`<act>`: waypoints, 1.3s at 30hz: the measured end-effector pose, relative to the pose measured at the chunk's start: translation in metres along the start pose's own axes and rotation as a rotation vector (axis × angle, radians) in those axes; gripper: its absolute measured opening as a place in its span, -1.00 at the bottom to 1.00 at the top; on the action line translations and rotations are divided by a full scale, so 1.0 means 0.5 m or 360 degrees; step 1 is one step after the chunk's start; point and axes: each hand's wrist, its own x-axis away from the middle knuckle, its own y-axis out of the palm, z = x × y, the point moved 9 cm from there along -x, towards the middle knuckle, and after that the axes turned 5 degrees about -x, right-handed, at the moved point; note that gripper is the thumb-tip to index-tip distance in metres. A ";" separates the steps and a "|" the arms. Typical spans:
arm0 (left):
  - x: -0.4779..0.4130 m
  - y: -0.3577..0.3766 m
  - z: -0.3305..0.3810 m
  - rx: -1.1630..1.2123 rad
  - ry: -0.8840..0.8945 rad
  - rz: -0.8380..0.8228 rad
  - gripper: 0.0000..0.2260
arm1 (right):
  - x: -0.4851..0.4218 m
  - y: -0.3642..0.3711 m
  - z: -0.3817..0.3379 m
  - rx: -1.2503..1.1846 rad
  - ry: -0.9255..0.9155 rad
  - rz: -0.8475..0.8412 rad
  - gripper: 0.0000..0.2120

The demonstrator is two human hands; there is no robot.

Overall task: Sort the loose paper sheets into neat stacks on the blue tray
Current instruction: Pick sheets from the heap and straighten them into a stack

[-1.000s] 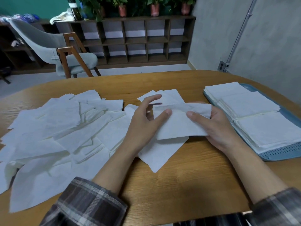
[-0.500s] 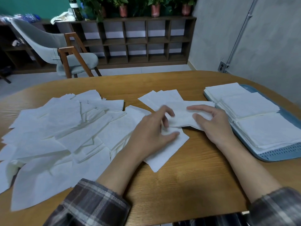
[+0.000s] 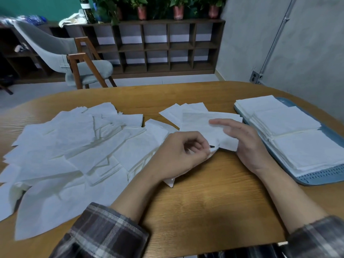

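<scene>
One sheet point(image 3: 200, 125): left hand point(image 3: 178, 152) pinches its corner, right hand point(image 3: 244, 141) rests flat atop.

Left hand point(image 3: 178, 153) pinches sheet point(image 3: 201, 125) corner; right hand point(image 3: 242, 144) over same sheet, fingers straight; stacks point(image 3: 290, 123) on blue tray point(image 3: 316, 178).

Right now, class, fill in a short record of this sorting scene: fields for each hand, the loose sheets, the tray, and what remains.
Left hand: fingers curled, pinching a sheet corner
Right hand: fingers relaxed, resting on the top sheet in front
Loose sheets: overlapping pile on the table, left side
Blue tray: right side, holding overlapping white stacks
Remaining: most loose sheets not yet stacked
</scene>
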 end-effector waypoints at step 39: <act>-0.010 -0.062 -0.050 0.0236 -0.0167 0.0495 -0.69 | 0.005 -0.001 -0.008 -0.0110 0.0057 0.0132 -0.39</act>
